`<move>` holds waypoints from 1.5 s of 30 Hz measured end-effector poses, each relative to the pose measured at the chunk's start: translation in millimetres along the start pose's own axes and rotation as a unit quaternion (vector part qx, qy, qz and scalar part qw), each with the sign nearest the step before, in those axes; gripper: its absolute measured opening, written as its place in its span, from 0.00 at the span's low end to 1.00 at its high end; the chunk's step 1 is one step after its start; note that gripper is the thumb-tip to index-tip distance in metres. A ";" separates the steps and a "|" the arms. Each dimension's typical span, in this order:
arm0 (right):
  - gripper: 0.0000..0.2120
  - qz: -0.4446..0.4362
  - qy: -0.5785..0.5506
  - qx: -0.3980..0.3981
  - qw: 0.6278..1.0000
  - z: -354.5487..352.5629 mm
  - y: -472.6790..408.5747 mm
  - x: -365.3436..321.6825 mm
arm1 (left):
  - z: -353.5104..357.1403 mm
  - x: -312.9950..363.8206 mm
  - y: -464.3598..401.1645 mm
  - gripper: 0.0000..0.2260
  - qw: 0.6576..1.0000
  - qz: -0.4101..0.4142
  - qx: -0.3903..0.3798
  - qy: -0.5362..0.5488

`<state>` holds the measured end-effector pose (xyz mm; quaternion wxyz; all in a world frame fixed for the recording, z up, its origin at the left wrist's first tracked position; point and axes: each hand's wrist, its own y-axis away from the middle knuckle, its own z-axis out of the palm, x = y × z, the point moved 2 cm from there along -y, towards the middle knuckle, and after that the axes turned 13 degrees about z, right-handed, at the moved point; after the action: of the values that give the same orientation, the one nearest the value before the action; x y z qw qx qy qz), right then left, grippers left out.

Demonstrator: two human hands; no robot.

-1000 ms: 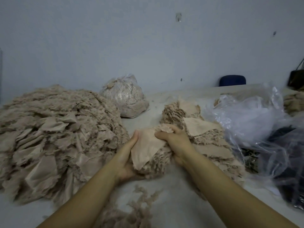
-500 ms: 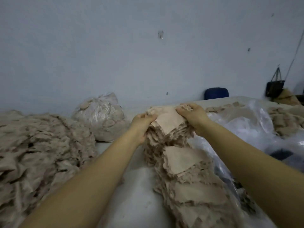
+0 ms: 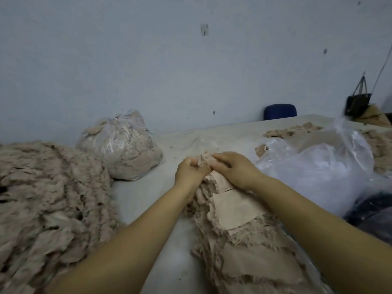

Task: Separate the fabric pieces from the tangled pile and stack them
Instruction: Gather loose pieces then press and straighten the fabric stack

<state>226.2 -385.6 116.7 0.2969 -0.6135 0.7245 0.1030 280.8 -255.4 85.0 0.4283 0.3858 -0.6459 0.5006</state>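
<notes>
Two hands meet at the far end of the stack point(image 3: 237, 211), a long row of beige fabric pieces that runs across the table point(image 3: 148, 196) from the centre toward the lower right edge, where it is cut off. The left hand point(image 3: 189, 171) has its fingers curled round the frayed top edge of the stack, and the right hand point(image 3: 234, 167) lies over the same spot with its fingers bent down onto the fabric; both grip the cloth, and their fingertips are hidden in it, so how many pieces are held cannot be told. The near part of the stack is blurred, and single layers are hard to separate by eye. Left of the arms, apart from the stack, lies the pile point(image 3: 48, 204), a large tangled mound of the same fabric, cut off at the left and bottom edges. Behind it stands a tied bag point(image 3: 121, 147) filled with fabric. Just right of the stack lies a clear sheet point(image 3: 318, 166) of crumpled plastic, and what lies under it cannot be made out. More scraps point(image 3: 297, 130) lie beyond it. A blue chair point(image 3: 280, 111) back shows past the table's far edge, and a dark handbag point(image 3: 358, 102) hangs at the wall.
</notes>
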 end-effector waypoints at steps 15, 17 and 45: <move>0.23 0.054 0.001 -0.044 0.998 -14.6 28.4 0.0 | -28.7 -0.2 43.7 0.19 0.995 -0.073 0.010 0.066; 0.22 0.054 -0.047 -0.005 0.997 -23.3 53.4 -0.8 | -35.1 0.9 63.5 0.17 0.994 -0.098 0.003 0.053; 0.24 0.061 0.088 0.033 0.994 -4.6 152.1 27.8 | 0.2 45.1 154.0 0.28 0.978 -0.054 -0.189 -0.068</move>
<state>78.3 -376.6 72.2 0.2454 -0.5650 0.7866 0.0423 122.8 -227.7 78.6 0.4746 0.3657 -0.7347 0.3182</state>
